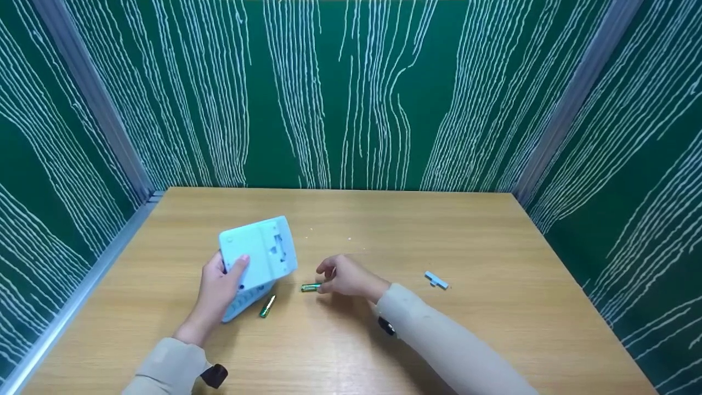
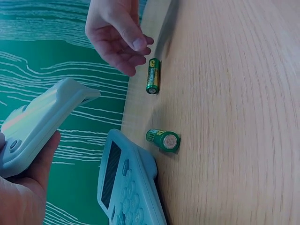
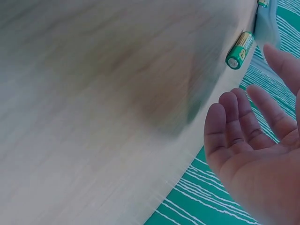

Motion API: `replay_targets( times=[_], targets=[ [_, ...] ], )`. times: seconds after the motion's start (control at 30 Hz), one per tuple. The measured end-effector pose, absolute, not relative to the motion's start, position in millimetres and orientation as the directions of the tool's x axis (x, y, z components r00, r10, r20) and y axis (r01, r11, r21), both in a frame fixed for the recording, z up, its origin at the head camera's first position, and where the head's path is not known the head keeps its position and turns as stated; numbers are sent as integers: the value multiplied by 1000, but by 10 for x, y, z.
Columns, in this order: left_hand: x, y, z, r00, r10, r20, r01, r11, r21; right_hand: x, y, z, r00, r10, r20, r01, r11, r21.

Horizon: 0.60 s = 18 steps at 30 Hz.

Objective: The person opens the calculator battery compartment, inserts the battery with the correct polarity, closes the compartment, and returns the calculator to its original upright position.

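Observation:
My left hand (image 1: 219, 285) grips a light blue calculator (image 1: 249, 255), thumb on its back and fingers underneath. Its back faces up, with the battery compartment uncovered. Below it a second light blue calculator (image 2: 129, 187), its keys and screen showing, rests on the table and is partly hidden in the head view. My right hand (image 1: 345, 276) hovers low over the table with loosely bent fingers, holding nothing. Just beyond its fingertips lies a green battery (image 2: 153, 76). Another green battery (image 1: 267, 306) lies nearer the second calculator.
A small light blue battery cover (image 1: 436, 280) lies on the wooden table (image 1: 493, 340) to the right of my right hand. Green panels (image 1: 351, 109) with white wavy lines stand around the back and sides. Tiny white specks dot the tabletop.

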State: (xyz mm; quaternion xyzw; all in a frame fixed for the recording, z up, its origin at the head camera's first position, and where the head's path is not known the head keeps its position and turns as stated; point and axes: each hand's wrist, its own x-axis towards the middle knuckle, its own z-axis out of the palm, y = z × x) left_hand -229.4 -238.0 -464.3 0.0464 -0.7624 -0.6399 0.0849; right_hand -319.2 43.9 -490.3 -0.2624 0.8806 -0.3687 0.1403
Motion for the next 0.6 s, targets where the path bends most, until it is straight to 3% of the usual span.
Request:
replay_targets(
  times=[0.6],
  targets=[
    [-2274,-2381,-4623,-977,-200,69,32,184,982,-3230,180,-4980,-810,-584,-44,-394,600,-696]
  ],
)
